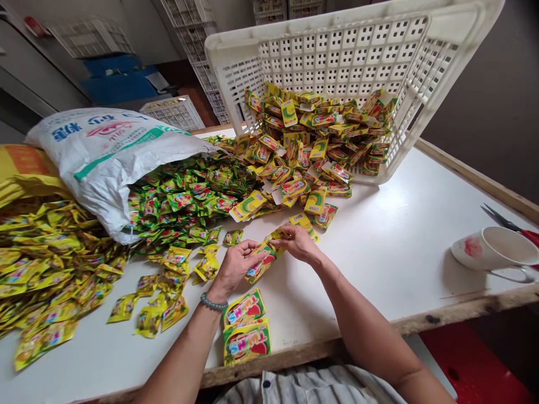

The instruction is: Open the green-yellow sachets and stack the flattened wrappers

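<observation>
My left hand (236, 266), with a beaded bracelet at the wrist, is closed round a small yellow-green box (261, 266) with a red fruit print. My right hand (295, 242) pinches at the box's far end, where a yellow piece shows; whether that is a packet or a flap I cannot tell. Two flat printed boxes (246, 342) lie near the table's front edge. Left of my hands are loose yellow packets (151, 314) and a heap of green packets (185, 196). Small yellow boxes (295, 188) spill towards my hands from a tilted white basket (345, 59).
A white sack (113, 146) lies open behind the green packets. More yellow packets (50, 269) and a yellow bag (25, 168) are at the left. On the right stand a white mug (475, 249) and scissors (505, 220). A wooden edge (311, 352) borders the table (379, 269).
</observation>
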`<state>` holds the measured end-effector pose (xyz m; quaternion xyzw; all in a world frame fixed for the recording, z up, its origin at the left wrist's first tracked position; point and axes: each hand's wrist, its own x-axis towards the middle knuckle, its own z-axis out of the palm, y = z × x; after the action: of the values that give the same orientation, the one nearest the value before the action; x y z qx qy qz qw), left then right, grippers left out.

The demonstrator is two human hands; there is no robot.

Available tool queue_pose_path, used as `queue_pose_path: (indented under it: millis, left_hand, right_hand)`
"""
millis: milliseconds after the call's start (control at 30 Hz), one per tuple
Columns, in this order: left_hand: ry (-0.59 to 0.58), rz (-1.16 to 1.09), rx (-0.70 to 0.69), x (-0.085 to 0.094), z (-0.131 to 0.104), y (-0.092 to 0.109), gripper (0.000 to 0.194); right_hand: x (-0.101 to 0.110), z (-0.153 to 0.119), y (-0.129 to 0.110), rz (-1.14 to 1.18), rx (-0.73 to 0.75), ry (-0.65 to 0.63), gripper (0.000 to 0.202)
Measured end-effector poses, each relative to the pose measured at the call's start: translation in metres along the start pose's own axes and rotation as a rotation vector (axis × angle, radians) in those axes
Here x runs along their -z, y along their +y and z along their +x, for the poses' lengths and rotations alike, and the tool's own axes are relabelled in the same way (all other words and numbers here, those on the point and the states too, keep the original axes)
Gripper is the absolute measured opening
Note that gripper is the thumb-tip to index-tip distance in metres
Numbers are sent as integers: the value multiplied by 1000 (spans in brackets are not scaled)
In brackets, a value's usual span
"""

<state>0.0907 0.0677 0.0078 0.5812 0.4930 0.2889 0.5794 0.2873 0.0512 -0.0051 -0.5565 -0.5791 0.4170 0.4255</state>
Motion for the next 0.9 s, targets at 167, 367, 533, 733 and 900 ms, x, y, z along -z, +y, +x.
queue_pose_path:
  millis: [167, 367, 533, 733, 900]
  left_hand:
    - [2, -84, 26, -3, -1, 1, 49]
    - [-23, -242, 147, -6, -5, 4, 62]
    - [48, -308, 116, -3, -8, 7, 64]
    - [35, -319, 87, -2, -7, -1, 59]
    - [48, -321, 23, -4, -9, -8, 49]
  right_hand:
    - [-6, -2, -5, -87, 79, 31, 16]
    - [-13, -3, -1, 43, 6, 59, 19]
    - [-18, -3, -5, -110, 88, 155, 31]
    - [-28, -7, -8, -124, 13, -67, 39]
    - [-39, -12, -10, -176, 21, -184, 47]
